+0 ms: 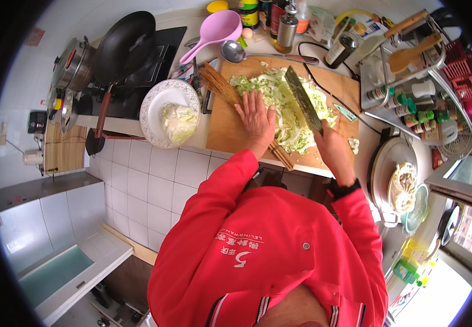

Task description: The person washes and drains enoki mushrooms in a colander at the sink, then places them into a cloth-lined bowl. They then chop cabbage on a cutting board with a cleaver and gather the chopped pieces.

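Observation:
My right hand (335, 148) is wrapped round the handle of a dark-bladed kitchen knife (300, 98). The blade points away from me over a heap of shredded cabbage (279, 121) on the wooden cutting board (342, 84). With its fingers stretched out, my left hand (256, 119) lies flat at the heap's left edge. Beneath that hand runs a brown bundle of thin sticks (220, 83), like a bamboo brush, slanting across the board; its middle is hidden. Left of the board, a white patterned bowl (147, 111) holds a chunk of cabbage (180, 122).
Behind the board lie a metal ladle (232, 51) and a pink dipper (217, 28). A black wok (127, 49) stands on the stove at left. Bottles and a spice rack (375, 76) line the right side. A black cord (328, 92) crosses the board.

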`<state>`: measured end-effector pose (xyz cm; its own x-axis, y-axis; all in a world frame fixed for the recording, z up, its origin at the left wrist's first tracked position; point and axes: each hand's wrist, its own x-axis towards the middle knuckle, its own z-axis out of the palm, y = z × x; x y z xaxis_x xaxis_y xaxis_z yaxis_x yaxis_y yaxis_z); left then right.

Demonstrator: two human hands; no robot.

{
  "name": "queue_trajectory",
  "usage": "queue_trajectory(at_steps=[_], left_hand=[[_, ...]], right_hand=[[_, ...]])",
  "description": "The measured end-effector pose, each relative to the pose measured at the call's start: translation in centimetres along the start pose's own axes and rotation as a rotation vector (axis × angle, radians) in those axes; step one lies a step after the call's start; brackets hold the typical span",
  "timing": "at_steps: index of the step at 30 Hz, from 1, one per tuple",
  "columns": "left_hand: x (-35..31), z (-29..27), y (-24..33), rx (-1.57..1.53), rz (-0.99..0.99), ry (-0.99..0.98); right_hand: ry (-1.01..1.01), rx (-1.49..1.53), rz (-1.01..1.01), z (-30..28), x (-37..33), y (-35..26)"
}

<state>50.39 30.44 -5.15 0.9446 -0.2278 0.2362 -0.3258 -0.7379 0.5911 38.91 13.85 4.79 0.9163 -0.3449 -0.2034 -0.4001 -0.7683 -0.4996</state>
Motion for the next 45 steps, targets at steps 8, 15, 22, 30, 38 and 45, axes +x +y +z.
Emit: queue_trajectory(at_steps=[8, 15, 22, 30, 38, 45], left_hand=[[1.0, -0.7, 0.2, 0.033, 0.036, 0.001], [3.6, -0.8, 0.0, 0.054, 0.091, -0.020], [5.5, 0.3, -0.7, 0.117, 0.077, -0.203], [6.9, 0.9, -1.8, -0.033, 0.107, -0.058], [8.4, 1.4, -2.5, 0.015, 0.246, -0.031], [8.5, 0.7, -0.9, -0.112, 0.369, -0.025]], right_hand=[[0.100, 0.028, -0.065, 0.4, 0.3, 1.2], [0.205, 0.020, -0.028, 0.0, 0.3, 1.0], [0.146, 0.018, -0.099, 0.8, 0.6, 0.4], [0.034, 0.008, -0.103, 1.5, 0.7, -0.1], [0.053, -0.020, -0.059, 1.4, 1.5, 0.1], [0.183, -0.069, 0.084, -1.4, -1.3, 3.8]])
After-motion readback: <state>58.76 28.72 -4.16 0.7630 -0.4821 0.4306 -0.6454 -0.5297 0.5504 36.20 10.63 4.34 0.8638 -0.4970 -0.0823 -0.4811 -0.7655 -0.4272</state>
